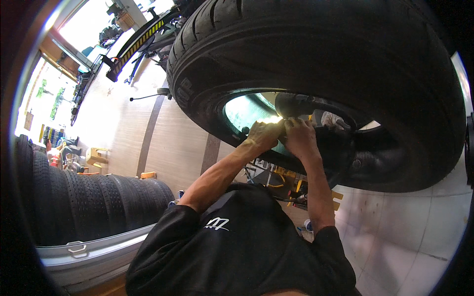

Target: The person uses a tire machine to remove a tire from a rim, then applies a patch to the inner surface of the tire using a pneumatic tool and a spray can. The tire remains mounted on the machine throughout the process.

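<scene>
The left hand (264, 135) and the right hand (299, 138) are side by side, just touching or nearly so, at the opening of a large black tyre (316, 54). The fingers of both hands are bent and held close together; their tips are partly hidden in the glare of a bright light (271, 119), so I cannot tell if they pinch something. The tyre stands above and around the fingers, its wide sidewall reaching far to their right. Just to the left of the fingers, the inner surface of the tyre is lit pale green. A whitish part (330, 120) shows in the opening, near the right fingers.

Below the fingers, and near to them, is a group of tools (284, 185), some with yellow pieces. Lower still is the black shirt (247, 241) of the person. Farther to the left lies a brownish floor (175, 143) with darker stripes, while the floor to the lower right has pale tiles (390, 227). Well apart, at the lower left, a row of tyres (94, 197) stands behind a silvery metal edge (108, 249). Beyond this row is a yellowish stool (96, 156). Farthest, at the upper left, there is a bright doorway (86, 24).
</scene>
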`<state>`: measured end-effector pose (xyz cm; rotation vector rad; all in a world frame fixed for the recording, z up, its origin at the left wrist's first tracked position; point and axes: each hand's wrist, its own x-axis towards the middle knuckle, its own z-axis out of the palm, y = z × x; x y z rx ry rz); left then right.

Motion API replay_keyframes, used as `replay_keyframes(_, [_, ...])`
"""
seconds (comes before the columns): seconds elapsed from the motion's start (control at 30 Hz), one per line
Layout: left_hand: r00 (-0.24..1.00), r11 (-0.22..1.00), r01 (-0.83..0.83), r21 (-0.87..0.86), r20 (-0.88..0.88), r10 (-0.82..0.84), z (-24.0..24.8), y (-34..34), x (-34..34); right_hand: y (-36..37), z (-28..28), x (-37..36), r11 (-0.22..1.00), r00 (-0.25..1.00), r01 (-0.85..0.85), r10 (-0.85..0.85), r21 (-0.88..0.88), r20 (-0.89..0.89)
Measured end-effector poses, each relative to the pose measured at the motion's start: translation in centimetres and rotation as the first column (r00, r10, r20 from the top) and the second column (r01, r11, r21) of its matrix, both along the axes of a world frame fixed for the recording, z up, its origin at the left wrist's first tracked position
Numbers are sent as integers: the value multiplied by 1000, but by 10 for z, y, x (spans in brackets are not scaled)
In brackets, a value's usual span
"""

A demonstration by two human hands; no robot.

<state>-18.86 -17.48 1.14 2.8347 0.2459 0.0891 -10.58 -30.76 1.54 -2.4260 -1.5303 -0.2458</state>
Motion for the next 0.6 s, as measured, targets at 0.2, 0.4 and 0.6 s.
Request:
replay_keyframes(0.2, [971,997,35,64,232,-49,6,-2,-6,-22,26,-11,998,1000,11,-12,55,21])
replay_keyframes(0.4, [921,981,68,180,366,-131,14,0,-14,-61,36,-10,953,997,-6,-18,302,75])
replay_keyframes(0.6, [812,954,120,275,525,-254,40,1,-14,-119,57,11,885,895,305,-393,352,210])
